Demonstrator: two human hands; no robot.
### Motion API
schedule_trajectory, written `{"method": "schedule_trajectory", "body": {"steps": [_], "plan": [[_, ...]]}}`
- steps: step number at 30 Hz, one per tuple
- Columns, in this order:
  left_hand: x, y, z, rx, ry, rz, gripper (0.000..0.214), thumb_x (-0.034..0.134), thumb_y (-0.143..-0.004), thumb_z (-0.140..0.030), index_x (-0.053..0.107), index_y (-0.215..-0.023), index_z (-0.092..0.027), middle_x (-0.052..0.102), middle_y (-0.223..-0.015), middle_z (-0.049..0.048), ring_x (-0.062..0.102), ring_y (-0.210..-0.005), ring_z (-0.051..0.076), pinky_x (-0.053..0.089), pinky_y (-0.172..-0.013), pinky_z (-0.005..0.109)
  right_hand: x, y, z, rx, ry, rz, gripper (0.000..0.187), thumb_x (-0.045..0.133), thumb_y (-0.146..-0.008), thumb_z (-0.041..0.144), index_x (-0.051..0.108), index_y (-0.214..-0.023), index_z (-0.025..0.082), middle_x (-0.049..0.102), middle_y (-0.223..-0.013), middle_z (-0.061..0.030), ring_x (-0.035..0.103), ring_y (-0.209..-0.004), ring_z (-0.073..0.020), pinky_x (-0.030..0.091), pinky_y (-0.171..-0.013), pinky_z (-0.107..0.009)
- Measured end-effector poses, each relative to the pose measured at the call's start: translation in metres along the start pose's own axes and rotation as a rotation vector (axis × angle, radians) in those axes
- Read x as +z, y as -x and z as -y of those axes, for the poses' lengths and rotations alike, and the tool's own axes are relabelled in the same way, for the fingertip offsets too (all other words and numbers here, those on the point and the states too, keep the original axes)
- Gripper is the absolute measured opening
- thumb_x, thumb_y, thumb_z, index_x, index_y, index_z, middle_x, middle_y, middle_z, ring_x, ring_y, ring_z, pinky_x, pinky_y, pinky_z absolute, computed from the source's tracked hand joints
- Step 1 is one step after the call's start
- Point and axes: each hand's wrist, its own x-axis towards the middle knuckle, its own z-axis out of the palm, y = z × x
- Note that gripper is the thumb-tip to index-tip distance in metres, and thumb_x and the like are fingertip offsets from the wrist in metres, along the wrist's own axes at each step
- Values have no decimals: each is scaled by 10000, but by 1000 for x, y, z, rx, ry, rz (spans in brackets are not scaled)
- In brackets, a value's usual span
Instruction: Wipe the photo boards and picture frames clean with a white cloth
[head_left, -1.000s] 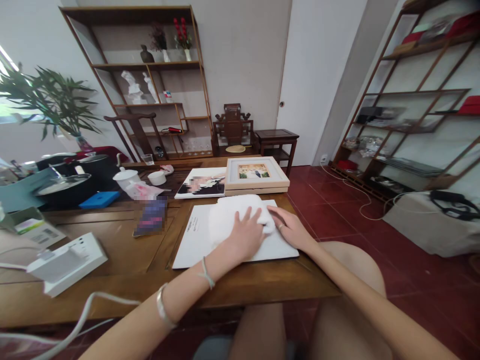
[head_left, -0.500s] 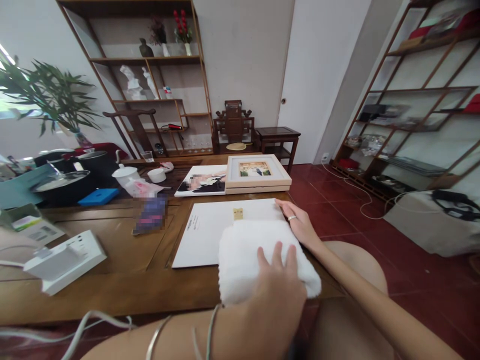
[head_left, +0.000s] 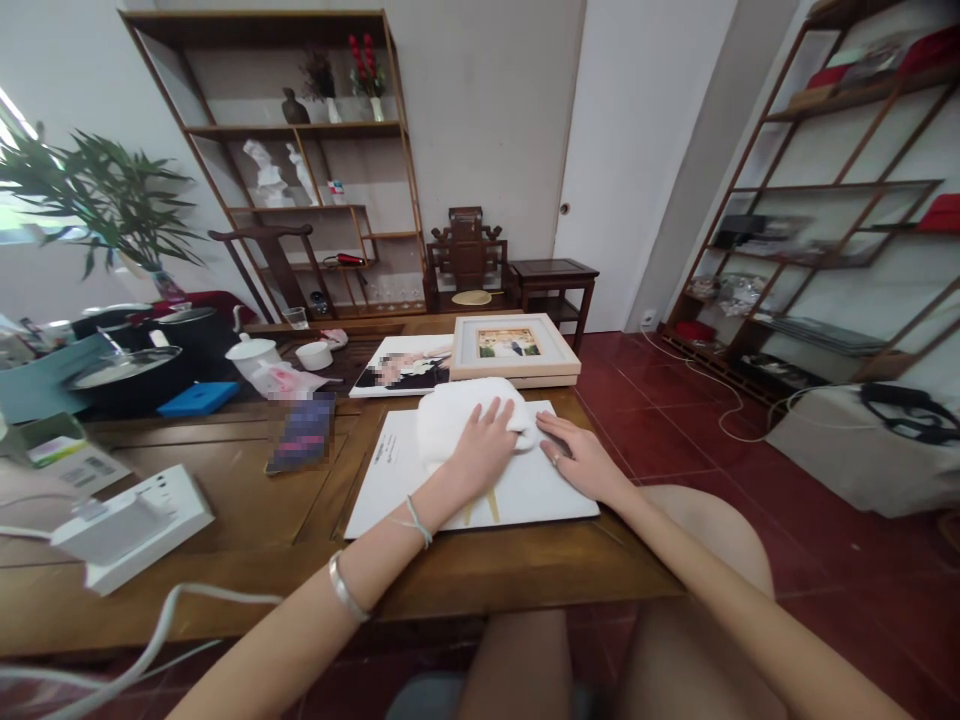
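Note:
On the table's front part lies a flat white panel [head_left: 382,500] with small dark print at its left side and two tan strips showing near its lower edge. A folded white towel [head_left: 442,425] rests on the panel's upper middle. My left hand [head_left: 484,445] presses down on the towel, its fingers spread over the cloth and its thumb hidden. My right hand [head_left: 577,458] lies flat along the panel's right side, fingers stretched out, just beside the towel.
Behind the panel are a light wooden picture frame [head_left: 562,350] and a photo print [head_left: 412,372]. To the left stand a power strip [head_left: 150,530], a blue box [head_left: 197,398], a dark purple packet [head_left: 301,435], a white teapot [head_left: 253,352] and a black pot [head_left: 135,375].
My left hand has moved the towel away from me, from the panel's near right corner to its upper middle. My right hand has shifted slightly inward and now lies flatter on the panel.

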Motion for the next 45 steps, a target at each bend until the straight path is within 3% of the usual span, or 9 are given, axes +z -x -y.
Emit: {"method": "schedule_trajectory", "body": {"steps": [3, 9, 12, 24, 28, 32, 35, 40, 45], "plan": [[-1, 9, -7, 41, 10, 3, 305, 423, -931, -280, 651, -1097, -160, 354, -1449, 139, 303, -1338, 314, 305, -1053, 484, 0, 0, -1, -9, -14, -5, 397, 493, -805, 197, 625, -1177, 161, 571, -1283, -114, 485, -1236, -264, 361, -1063, -468], [-21, 69, -52, 210, 28, 39, 250, 481, -873, -163, 687, -1014, -153, 372, -1432, 161, 349, -1303, 363, 364, -995, 528, 0, -1, -9, 39, -138, 3, 430, 494, -760, 138, 636, -1159, 215, 580, -1280, -70, 480, -1242, -245, 329, -1082, -471], [-28, 82, -59, 269, 52, 13, 264, 451, -885, -160, 687, -1003, -156, 377, -1429, 151, 368, -1298, 340, 396, -980, 492, 0, -1, -11, 77, -176, -8, 363, 476, -809, 183, 654, -1121, 232, 582, -1279, -57, 482, -1242, -230, 327, -1082, -471], [2, 1, 7, 37, 50, -28, 373, 361, -954, -372, 649, -1093, -180, 377, -1443, 104, 323, -1334, 267, 311, -1050, 441, 2, 1, -5, 22, -32, 3, 431, 519, -828, 282, 557, -1246, 187, 530, -1331, -113, 461, -1256, -260, 345, -1065, -471], [-5, 16, -14, 35, 51, 9, 293, 445, -924, -296, 671, -1061, -170, 413, -1411, 149, 394, -1286, 305, 371, -996, 468, 2, 1, -6, -8, -33, 7, 433, 506, -815, 250, 565, -1239, 180, 530, -1330, -114, 451, -1266, -260, 340, -1069, -477], [-13, 58, -53, 108, 21, 90, 237, 503, -870, -175, 691, -1012, -156, 402, -1413, 164, 401, -1275, 340, 399, -960, 513, 2, 1, -6, -20, 0, 28, 435, 467, -807, 201, 579, -1222, 139, 530, -1326, -134, 448, -1269, -250, 341, -1078, -453], [-16, 83, -67, 137, 10, 41, 227, 502, -864, -171, 699, -977, -161, 386, -1427, 143, 384, -1290, 328, 387, -981, 502, 1, 1, -5, -28, -13, 30, 408, 468, -824, 220, 594, -1205, 147, 532, -1325, -127, 448, -1268, -254, 337, -1079, -467], [-16, 68, -41, 166, 58, 76, 252, 480, -878, -171, 685, -1024, -164, 371, -1439, 123, 381, -1299, 299, 396, -991, 453, 1, 1, -4, -15, -10, 34, 410, 480, -820, 215, 591, -1211, 162, 532, -1327, -115, 443, -1272, -256, 330, -1083, -471], [-11, 26, 2, 5, 7, 90, 276, 463, -914, -258, 680, -1035, -137, 339, -1452, 152, 336, -1322, 316, 360, -1014, 489, 0, 1, -3, 0, -10, 40, 410, 496, -835, 267, 589, -1212, 138, 521, -1333, -140, 441, -1272, -271, 330, -1079, -478]]}}
